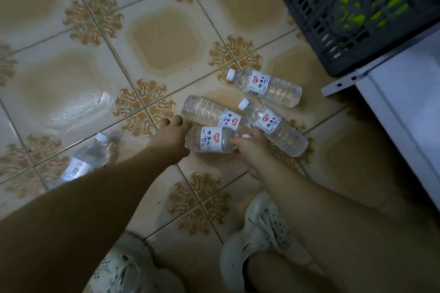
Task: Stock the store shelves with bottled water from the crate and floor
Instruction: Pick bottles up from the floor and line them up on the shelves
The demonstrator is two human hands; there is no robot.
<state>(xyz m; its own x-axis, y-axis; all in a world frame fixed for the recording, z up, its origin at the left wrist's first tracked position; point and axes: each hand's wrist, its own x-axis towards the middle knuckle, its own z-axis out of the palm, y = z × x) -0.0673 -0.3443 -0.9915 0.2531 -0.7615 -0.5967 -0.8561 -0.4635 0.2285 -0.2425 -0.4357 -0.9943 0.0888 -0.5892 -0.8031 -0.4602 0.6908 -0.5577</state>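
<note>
On the tiled floor (71, 31), the right hand (251, 150) grips the neck of a lying water bottle (209, 141) while the left hand (170, 134) meets its base, perhaps gripping it, with three more bottles (273, 126) just beyond.

five water bottles (264, 87) (209, 110) (273, 126) (209, 141) (88, 159), one crate (333, 19), two shoes (264, 228) (119, 266)

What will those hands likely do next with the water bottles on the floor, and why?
Probably lift the bottle off the tiled floor: the right hand grips its cap end, the left hand is at its base, and it lies flat there, not yet raised.
</note>
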